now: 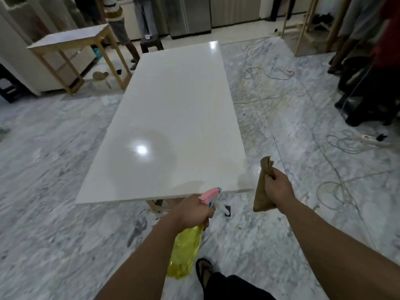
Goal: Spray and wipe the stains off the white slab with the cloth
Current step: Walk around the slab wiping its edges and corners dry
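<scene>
1. nearest, the left hand (192,211) grips the neck of a yellow spray bottle (184,256), its pink nozzle (211,194) pointing toward the near edge of the white slab (173,109).
2. just right of that near corner, the right hand (279,189) clutches a bunched brown cloth (260,193), off the surface.
3. the slab stretches away on a wooden frame; no stains are clear here, only a ceiling-light glare (141,150).
4. judging by this, spraying is about to start: next, bring the nozzle over the slab, squeeze, then wipe.
</scene>
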